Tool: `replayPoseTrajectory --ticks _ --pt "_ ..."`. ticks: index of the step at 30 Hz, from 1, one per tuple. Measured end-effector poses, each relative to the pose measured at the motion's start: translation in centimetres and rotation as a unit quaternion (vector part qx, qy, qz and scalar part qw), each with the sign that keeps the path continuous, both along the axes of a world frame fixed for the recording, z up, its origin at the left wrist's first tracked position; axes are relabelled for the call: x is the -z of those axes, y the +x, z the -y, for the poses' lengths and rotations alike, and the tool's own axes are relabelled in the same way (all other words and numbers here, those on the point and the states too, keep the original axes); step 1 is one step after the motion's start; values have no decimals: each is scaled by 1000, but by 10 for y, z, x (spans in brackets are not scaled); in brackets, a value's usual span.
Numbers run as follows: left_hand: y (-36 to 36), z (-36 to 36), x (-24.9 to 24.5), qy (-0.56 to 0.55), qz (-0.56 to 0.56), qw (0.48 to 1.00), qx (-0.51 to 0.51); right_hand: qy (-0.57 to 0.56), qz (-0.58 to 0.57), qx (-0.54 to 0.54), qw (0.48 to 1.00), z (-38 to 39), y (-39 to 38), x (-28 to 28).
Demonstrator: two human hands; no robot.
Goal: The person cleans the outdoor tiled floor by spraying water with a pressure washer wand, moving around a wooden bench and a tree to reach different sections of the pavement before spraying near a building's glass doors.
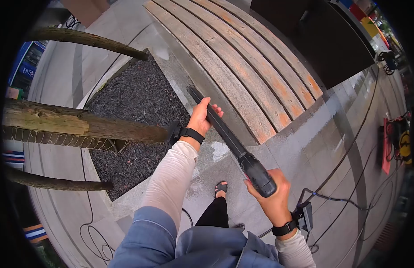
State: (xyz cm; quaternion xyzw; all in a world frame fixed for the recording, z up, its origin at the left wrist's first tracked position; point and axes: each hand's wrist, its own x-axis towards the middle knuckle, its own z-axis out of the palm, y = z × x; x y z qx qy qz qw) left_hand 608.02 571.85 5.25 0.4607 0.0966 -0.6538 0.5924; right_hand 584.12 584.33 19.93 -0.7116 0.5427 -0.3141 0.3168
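Bench (pixel 229 87): slatted, beyond the wand (pixel 229 139). Wand: held across both your hands; probably stiff, heavier at its thick rear, best supported there and along the shaft. Right hand (pixel 278 196): wrapped round the rear. Left hand (pixel 200 117): curled about the shaft, nearer the tip.

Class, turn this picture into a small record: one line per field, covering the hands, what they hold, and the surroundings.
Left hand: left hand around the slim part of the long black tool
Right hand: right hand gripping its thicker end
Seating: slatted wooden bench, paint worn to orange patches
Planting bed: dark gravel, with three wooden poles reaching over it
Ground: grey paving, wet in places, crossed by dark cables
Tool's exact type: cannot tell
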Motion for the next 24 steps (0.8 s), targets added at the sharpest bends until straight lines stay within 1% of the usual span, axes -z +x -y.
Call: replayPoseTrajectory --ticks 1,2,4,5,6,9,11,12,14,18,20,22,24 --pt "-7 -7 14 11 -48 999 -19 -5 -19 10 1000 -13 -9 2" --pt "-19 -20 28 12 -46 999 -15 -10 -36 20 999 -29 -17 4" --pt "-50 -43 48 41 24 998 46 1 -51 32 998 -61 -34 12" --pt "-63 -54 59 73 27 995 64 19 -72 38 997 -81 -45 18" --pt "-79 -71 63 75 28 994 69 21 -71 43 996 -101 -56 24" --pt "-123 -123 69 111 79 984 117 39 -39 99 994 -167 -90 37" --pt "-152 -161 88 112 93 981 126 89 -21 135 987 -211 -114 38" --pt "-165 -183 88 116 106 980 123 85 -18 141 986 -233 -127 36" --pt "-194 -232 92 127 127 972 151 109 -31 143 983 -283 -155 29" --pt "-277 -347 82 147 79 969 180 120 -67 159 978 -397 -218 5" --pt "-322 -406 65 151 41 965 212 120 -91 175 973 -453 -249 -16" --pt "-367 -460 49 166 3 956 243 104 -158 167 968 -511 -284 -32" --pt "-410 -512 39 172 -4 945 279 114 -186 216 952 -560 -296 -60"
